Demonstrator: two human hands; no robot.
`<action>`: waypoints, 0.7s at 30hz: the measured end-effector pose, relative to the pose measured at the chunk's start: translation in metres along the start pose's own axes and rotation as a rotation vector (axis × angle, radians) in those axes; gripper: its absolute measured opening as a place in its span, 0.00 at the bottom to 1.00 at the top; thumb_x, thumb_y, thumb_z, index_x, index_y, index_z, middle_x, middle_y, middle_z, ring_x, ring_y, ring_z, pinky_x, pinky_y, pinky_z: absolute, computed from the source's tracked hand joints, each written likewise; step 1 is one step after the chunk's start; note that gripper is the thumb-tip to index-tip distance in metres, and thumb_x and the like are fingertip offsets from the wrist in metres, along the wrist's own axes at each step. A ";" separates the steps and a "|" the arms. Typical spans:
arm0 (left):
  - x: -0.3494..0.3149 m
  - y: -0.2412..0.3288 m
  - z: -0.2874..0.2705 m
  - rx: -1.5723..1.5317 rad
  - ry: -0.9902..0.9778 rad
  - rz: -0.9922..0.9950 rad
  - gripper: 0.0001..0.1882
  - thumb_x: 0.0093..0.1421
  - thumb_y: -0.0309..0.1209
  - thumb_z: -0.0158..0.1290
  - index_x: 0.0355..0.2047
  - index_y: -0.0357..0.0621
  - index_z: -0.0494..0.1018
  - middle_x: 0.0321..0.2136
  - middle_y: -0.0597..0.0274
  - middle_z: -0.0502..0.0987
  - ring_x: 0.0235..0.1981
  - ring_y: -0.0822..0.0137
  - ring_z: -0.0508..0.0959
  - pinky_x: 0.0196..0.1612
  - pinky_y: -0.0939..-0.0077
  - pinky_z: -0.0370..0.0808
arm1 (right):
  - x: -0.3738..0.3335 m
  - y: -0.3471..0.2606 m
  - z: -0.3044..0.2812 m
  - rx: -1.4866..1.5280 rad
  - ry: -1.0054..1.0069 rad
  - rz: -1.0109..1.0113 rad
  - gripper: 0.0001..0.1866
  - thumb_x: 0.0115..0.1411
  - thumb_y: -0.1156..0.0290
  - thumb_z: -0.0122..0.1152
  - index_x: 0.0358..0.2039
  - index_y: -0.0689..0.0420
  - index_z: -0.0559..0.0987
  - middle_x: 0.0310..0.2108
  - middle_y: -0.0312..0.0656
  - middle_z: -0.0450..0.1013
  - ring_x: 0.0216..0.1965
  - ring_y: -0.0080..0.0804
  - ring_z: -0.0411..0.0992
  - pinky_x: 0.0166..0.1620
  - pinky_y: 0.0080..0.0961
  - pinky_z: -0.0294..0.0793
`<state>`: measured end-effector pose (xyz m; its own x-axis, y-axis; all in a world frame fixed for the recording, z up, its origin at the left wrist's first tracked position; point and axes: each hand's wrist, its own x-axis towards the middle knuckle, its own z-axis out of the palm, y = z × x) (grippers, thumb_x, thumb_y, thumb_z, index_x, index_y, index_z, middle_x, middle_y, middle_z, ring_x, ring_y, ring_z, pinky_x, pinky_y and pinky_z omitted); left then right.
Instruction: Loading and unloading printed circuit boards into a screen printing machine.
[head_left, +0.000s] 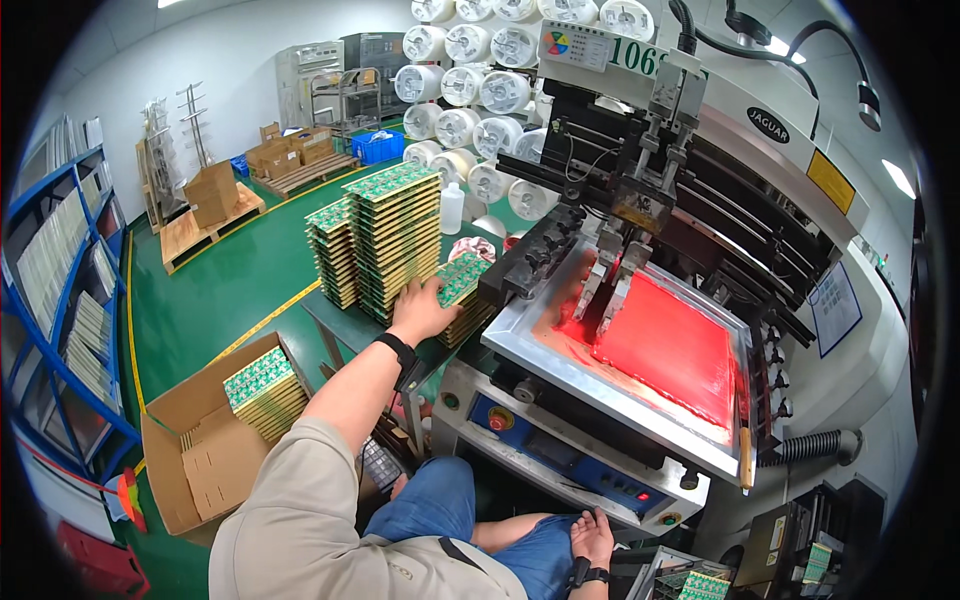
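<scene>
At the side of a short stack, my left hand [424, 310] grips the edge of a green circuit board panel [466, 277]; the thumb side is partly hidden. Taller stacks of green and tan panels [398, 235] rise just beyond and to the left of that hand. My right hand [592, 538] rests on my right thigh, its fingers loosely curled and apart, with nothing in it. To the right stands a screen printing machine, its metal-framed screen [615, 385] covered in red ink [665, 345] under the squeegee head [620, 285].
An open cardboard box [205, 400] with stacked panels is on the floor at left. A white bottle [451, 208] stands behind the stacks. The machine's control panel [550, 450] is before my knees. A blue rack [75, 300] lines the left; more panels [704, 586] lie at lower right.
</scene>
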<state>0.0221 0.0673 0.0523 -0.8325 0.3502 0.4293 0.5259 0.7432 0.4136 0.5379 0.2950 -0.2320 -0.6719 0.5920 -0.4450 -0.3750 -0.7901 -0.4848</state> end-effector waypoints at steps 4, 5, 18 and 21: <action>0.003 0.009 -0.009 0.025 -0.081 -0.044 0.34 0.53 0.51 0.67 0.55 0.49 0.73 0.52 0.43 0.72 0.57 0.40 0.70 0.60 0.51 0.70 | 0.000 -0.002 -0.001 0.008 0.013 0.003 0.13 0.69 0.62 0.58 0.52 0.50 0.77 0.38 0.40 0.81 0.36 0.34 0.78 0.42 0.34 0.81; 0.003 0.012 -0.012 0.026 -0.104 -0.058 0.34 0.53 0.50 0.67 0.56 0.49 0.72 0.53 0.42 0.71 0.58 0.40 0.70 0.60 0.50 0.70 | -0.001 -0.002 -0.001 0.008 0.015 0.003 0.13 0.69 0.62 0.58 0.52 0.50 0.77 0.38 0.40 0.81 0.36 0.34 0.78 0.42 0.34 0.81; -0.072 -0.052 0.029 -0.240 0.385 0.210 0.41 0.55 0.44 0.66 0.64 0.46 0.61 0.60 0.42 0.62 0.63 0.40 0.61 0.66 0.48 0.58 | -0.002 -0.001 0.000 0.021 0.028 -0.020 0.13 0.69 0.62 0.59 0.51 0.50 0.79 0.37 0.39 0.81 0.35 0.31 0.79 0.40 0.33 0.81; -0.086 -0.067 0.036 -0.238 0.379 0.206 0.41 0.56 0.44 0.66 0.65 0.47 0.60 0.61 0.42 0.61 0.63 0.40 0.61 0.66 0.48 0.58 | -0.001 0.001 -0.001 0.012 0.030 -0.016 0.13 0.69 0.62 0.59 0.50 0.50 0.79 0.37 0.39 0.81 0.34 0.31 0.79 0.39 0.33 0.81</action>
<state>0.0523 0.0079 -0.0413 -0.6083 0.2116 0.7650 0.7351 0.5136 0.4425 0.5386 0.2938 -0.2323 -0.6467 0.6087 -0.4596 -0.3932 -0.7824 -0.4829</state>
